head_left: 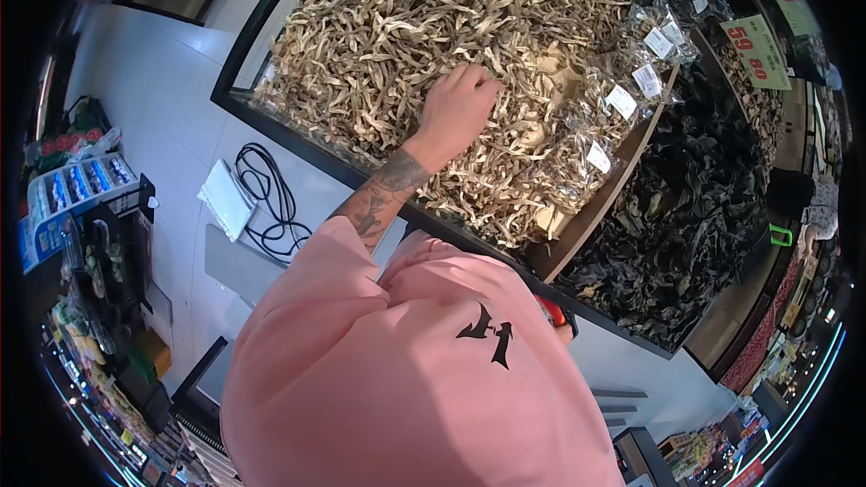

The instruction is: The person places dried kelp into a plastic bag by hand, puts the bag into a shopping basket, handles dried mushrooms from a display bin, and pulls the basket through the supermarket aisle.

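My left hand (458, 110), at the end of a tattooed forearm, rests on a heap of dried mushrooms (388, 27) in a dark-edged display bin (311, 146). Its fingers are curled down towards the heap, and whatever lies under the fingertips is hidden. Clear packets with white labels (621, 101) lie along the right side of the heap. Only a sliver of my right hand (566, 334) shows past the pink shirt, beside a red and black thing (552, 311); its fingers are hidden.
A wooden divider (613, 194) separates the heap from dark, leafy dried goods (690, 207). Price signs (756, 52) stand at upper right. On the floor to the left are a coiled black cable (262, 207) and a white packet (225, 200). Stocked shelves (81, 185) stand further left.
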Motion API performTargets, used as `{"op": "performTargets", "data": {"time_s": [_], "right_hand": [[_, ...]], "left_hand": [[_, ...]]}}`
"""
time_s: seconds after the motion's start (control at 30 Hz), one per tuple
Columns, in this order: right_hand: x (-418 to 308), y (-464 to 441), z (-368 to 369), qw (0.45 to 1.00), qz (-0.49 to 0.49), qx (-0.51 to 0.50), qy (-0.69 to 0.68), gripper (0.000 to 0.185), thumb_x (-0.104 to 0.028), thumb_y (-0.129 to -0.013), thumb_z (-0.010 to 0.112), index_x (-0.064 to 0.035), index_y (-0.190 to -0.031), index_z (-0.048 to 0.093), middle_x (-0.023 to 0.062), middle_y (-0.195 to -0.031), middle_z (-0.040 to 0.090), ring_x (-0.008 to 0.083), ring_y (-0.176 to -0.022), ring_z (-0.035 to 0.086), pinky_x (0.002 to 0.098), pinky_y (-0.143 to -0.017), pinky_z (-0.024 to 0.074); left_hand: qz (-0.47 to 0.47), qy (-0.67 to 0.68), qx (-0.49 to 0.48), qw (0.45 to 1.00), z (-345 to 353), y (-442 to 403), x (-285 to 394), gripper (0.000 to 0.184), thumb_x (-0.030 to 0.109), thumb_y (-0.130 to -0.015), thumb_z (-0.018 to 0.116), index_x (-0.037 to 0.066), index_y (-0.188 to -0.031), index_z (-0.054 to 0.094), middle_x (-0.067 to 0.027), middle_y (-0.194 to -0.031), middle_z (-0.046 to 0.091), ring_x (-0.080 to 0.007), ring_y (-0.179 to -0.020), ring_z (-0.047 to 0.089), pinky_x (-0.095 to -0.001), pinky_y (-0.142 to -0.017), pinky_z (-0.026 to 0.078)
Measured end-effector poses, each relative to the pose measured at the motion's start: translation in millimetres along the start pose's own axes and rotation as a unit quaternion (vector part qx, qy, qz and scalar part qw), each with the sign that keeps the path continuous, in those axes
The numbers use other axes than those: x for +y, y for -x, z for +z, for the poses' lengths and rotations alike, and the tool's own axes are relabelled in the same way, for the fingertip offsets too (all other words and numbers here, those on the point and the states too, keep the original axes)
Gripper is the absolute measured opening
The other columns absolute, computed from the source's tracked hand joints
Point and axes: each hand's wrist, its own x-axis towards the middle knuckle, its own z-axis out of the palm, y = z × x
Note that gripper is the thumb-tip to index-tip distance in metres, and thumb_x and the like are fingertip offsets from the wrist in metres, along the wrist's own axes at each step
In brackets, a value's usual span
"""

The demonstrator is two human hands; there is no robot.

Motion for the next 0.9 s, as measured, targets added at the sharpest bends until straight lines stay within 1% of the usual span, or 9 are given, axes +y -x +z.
{"op": "performTargets", "data": {"time_s": [0.2,0.43,0.5,0.57,0.63,0.7,0.77,0.83,0.9], "right_hand": [[-41,21,-35,1.000,0.014,0.003,-0.024,0.032,-0.022,-0.076,0.071,0.0077,-0.086,0.067,0.0273,-0.081,0.068,0.0414,-0.084,0.069,0.0480,-0.074,0.0521],[-33,15,-26,1.000,0.009,0.005,0.001,0.031,-0.020,-0.075,0.071,0.0081,-0.088,0.068,0.0278,-0.088,0.069,0.0413,-0.088,0.068,0.0472,-0.079,0.0525],[-37,17,-28,0.999,0.032,0.002,0.010,0.032,-0.019,-0.075,0.071,0.0082,-0.090,0.068,0.0283,-0.090,0.069,0.0419,-0.091,0.067,0.0475,-0.082,0.0521],[-39,18,-29,1.000,0.022,0.013,-0.005,0.033,-0.020,-0.075,0.071,0.0080,-0.092,0.068,0.0284,-0.092,0.069,0.0423,-0.092,0.067,0.0477,-0.083,0.0522],[-37,18,-29,1.000,0.020,0.000,-0.010,0.035,-0.023,-0.076,0.071,0.0065,-0.095,0.069,0.0281,-0.093,0.069,0.0423,-0.093,0.066,0.0474,-0.085,0.0517],[-37,18,-25,0.999,0.031,0.016,0.000,0.035,-0.025,-0.078,0.070,0.0049,-0.096,0.070,0.0278,-0.094,0.069,0.0419,-0.095,0.066,0.0469,-0.086,0.0508],[-35,17,-26,0.999,0.034,0.001,-0.015,0.035,-0.026,-0.079,0.070,0.0040,-0.096,0.070,0.0277,-0.094,0.069,0.0414,-0.096,0.065,0.0469,-0.087,0.0500],[-33,16,-23,1.000,0.026,0.010,-0.008,0.034,-0.026,-0.079,0.070,0.0044,-0.095,0.070,0.0279,-0.094,0.068,0.0417,-0.095,0.066,0.0468,-0.086,0.0510],[-30,14,-21,0.999,0.033,0.004,0.000,0.035,-0.026,-0.079,0.070,0.0044,-0.096,0.070,0.0278,-0.095,0.069,0.0416,-0.095,0.066,0.0464,-0.086,0.0516]], "left_hand": [[0.003,0.059,0.095,0.994,-27,-7,14,0.011,0.008,-0.082,0.070,0.006,-0.093,0.071,-0.0040,-0.091,0.067,-0.0230,-0.086,0.062,-0.0343,-0.075,0.052],[-0.030,0.140,0.116,0.983,-39,-11,28,0.010,0.007,-0.083,0.070,0.005,-0.093,0.072,-0.0078,-0.092,0.069,-0.0251,-0.086,0.065,-0.0336,-0.076,0.053],[-0.020,0.133,0.122,0.983,-38,-11,27,0.011,0.007,-0.084,0.070,0.004,-0.094,0.071,-0.0088,-0.091,0.070,-0.0232,-0.082,0.066,-0.0316,-0.073,0.053],[-0.089,0.213,0.100,0.968,-40,-12,31,0.010,0.006,-0.085,0.070,0.003,-0.094,0.071,-0.0078,-0.090,0.070,-0.0182,-0.077,0.066,-0.0296,-0.069,0.053],[-0.103,0.262,0.082,0.956,-44,-14,34,0.012,0.005,-0.087,0.068,0.001,-0.098,0.070,-0.0065,-0.089,0.070,-0.0131,-0.072,0.065,-0.0255,-0.066,0.052],[-0.212,0.502,-0.005,0.838,-43,-15,34,0.013,0.005,-0.090,0.066,-0.001,-0.102,0.068,-0.0068,-0.089,0.070,-0.0106,-0.071,0.065,-0.0222,-0.066,0.053],[-0.204,0.557,-0.029,0.805,-52,-17,42,0.016,0.006,-0.093,0.064,-0.002,-0.107,0.066,-0.0083,-0.093,0.070,-0.0105,-0.072,0.066,-0.0213,-0.067,0.055],[-0.252,0.680,-0.091,0.682,-59,-17,55,0.018,0.006,-0.093,0.062,-0.002,-0.110,0.065,-0.0092,-0.098,0.070,-0.0114,-0.074,0.067,-0.0239,-0.069,0.057],[-0.242,0.700,-0.121,0.661,-60,-15,63,0.023,0.006,-0.094,0.060,-0.003,-0.116,0.062,-0.0117,-0.105,0.069,-0.0146,-0.080,0.069,-0.0274,-0.074,0.059]]}}
